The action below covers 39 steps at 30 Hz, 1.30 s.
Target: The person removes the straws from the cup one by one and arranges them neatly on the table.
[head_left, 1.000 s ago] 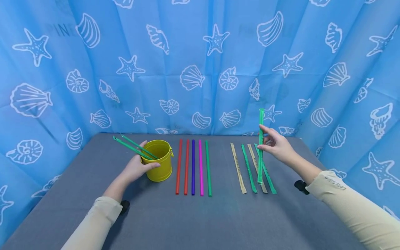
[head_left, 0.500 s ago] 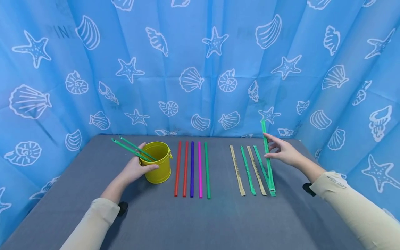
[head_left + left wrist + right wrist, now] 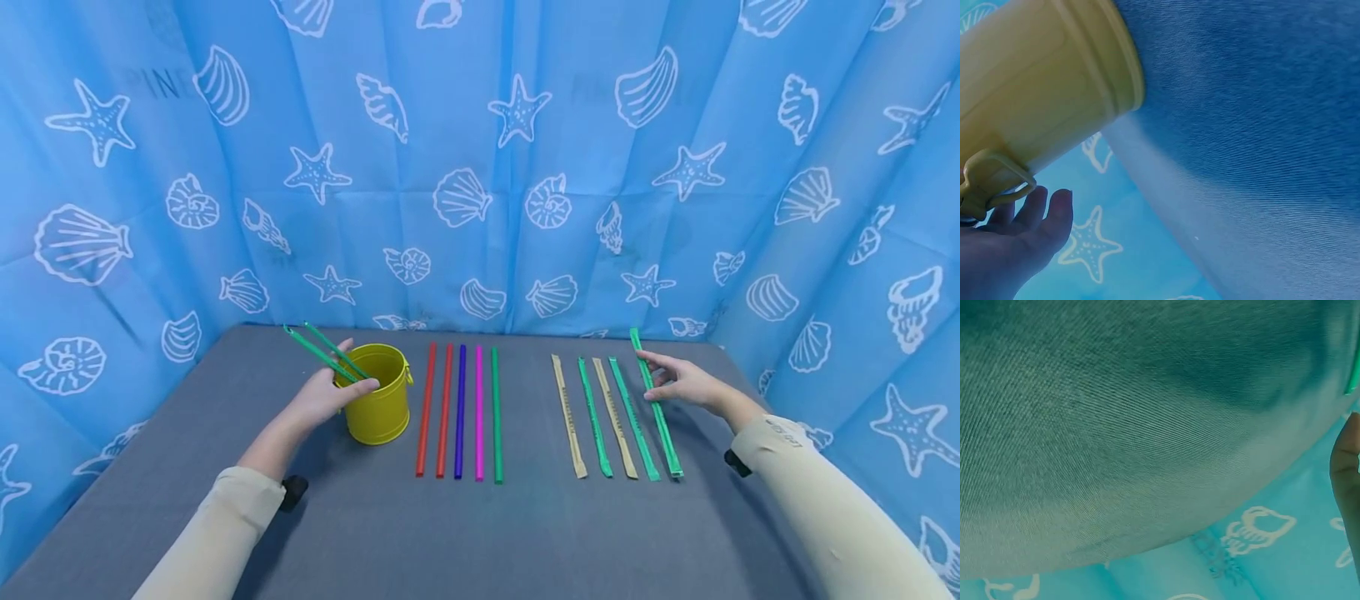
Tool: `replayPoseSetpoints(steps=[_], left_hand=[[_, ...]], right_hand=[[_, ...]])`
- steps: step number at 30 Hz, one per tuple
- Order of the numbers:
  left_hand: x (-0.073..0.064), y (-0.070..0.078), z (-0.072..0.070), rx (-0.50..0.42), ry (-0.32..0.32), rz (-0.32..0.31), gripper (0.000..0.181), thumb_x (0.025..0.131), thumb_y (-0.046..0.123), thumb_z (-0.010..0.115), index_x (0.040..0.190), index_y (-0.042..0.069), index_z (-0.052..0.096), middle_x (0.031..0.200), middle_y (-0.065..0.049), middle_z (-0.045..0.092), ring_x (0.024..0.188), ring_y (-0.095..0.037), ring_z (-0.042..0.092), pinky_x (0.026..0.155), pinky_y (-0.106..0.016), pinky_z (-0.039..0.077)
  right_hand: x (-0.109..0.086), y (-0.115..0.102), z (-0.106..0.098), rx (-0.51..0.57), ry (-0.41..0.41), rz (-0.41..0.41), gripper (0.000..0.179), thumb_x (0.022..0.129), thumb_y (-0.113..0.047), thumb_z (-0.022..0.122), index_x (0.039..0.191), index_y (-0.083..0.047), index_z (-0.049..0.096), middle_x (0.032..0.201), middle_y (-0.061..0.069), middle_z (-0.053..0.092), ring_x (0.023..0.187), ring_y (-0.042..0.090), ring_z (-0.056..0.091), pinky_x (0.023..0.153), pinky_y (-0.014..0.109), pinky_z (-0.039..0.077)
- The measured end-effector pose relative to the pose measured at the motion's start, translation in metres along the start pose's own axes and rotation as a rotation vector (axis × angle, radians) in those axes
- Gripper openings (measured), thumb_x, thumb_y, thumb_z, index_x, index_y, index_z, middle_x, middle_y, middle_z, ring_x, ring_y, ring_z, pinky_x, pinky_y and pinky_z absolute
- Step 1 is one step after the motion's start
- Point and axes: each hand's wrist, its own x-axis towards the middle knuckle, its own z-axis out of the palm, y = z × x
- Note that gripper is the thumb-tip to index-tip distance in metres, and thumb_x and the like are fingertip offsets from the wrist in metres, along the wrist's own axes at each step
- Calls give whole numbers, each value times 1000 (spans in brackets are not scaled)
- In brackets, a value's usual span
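Note:
My left hand [image 3: 318, 396] grips a small yellow metal bucket [image 3: 378, 417] at its left side, thumb over the rim. Two green paper-wrapped straws [image 3: 311, 346] lean out of the bucket towards the left. In the left wrist view the bucket's wall [image 3: 1041, 81] and a small handle loop [image 3: 1004, 178] show above the fingers. On the right, my right hand [image 3: 686, 385] pinches the upper part of another green wrapped straw [image 3: 664, 433], which lies at the right end of a row. Only a fingertip region [image 3: 1347, 465] and a bit of green straw [image 3: 1354, 381] show in the right wrist view.
Left of the held straw lie tan wrapped straws [image 3: 568, 417] and green wrapped straws [image 3: 634, 421], alternating. Nearer the bucket stand in line red [image 3: 426, 412], dark blue [image 3: 461, 412], pink [image 3: 479, 414] and green bare straws [image 3: 497, 417]. A blue seashell-print curtain [image 3: 480, 167] borders the grey table [image 3: 510, 542].
The right hand has brought its green straw down and to the right, from upright over the row to beside the last green one. The left hand stays on the bucket.

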Motion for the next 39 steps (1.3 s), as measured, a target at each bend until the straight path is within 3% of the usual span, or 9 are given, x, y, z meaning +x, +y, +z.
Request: replayPoseSetpoints(steps=[5,11,17,20,24,33,39], left_hand=[[2,0,1,48,-3,-8,94,92,35,66,157,7,3,152,-30,25,138,-45,27,109,-59,27],[1,-2,1,69,-35,10,93,93,34,66,157,9,2,152,-31,24,136,-47,29,108,-60,28],[-1,-1,2,63,-39,-8,93,94,34,65,157,10,1,154,-30,20,138,-47,26,108,-61,27],[-1,-1,2,63,-38,-22,93,94,34,65,157,11,0,154,-30,19,138,-47,25,108,-62,26],[1,-3,1,62,-32,-32,93,94,35,64,157,11,0,154,-29,19,138,-47,25,109,-62,25],[1,-5,2,33,-39,-4,94,94,35,64,157,11,-1,155,-28,17,140,-45,23,110,-61,24],[1,-4,2,27,-43,-5,96,93,37,64,157,12,-3,156,-28,17,140,-45,22,110,-61,23]], right_hand=[[12,16,-1,18,-48,35,79,92,-12,67,151,7,17,136,36,33,113,44,51,83,45,50],[16,29,-3,-22,-109,51,81,91,-18,69,151,7,20,132,39,34,108,40,51,69,40,47],[19,38,0,-10,-121,61,80,90,-14,70,149,9,21,109,22,47,78,22,43,61,34,38],[24,43,3,3,-117,61,81,88,-12,72,147,13,21,98,13,48,74,18,41,61,31,36],[28,43,4,-16,-120,58,81,88,-13,72,146,14,23,90,7,48,71,17,42,61,29,36],[15,31,6,-123,-181,70,70,94,-17,65,145,14,28,72,2,46,60,15,40,59,30,35],[6,29,12,-142,-132,73,72,92,-15,67,144,16,28,68,1,44,58,15,39,58,30,35]])
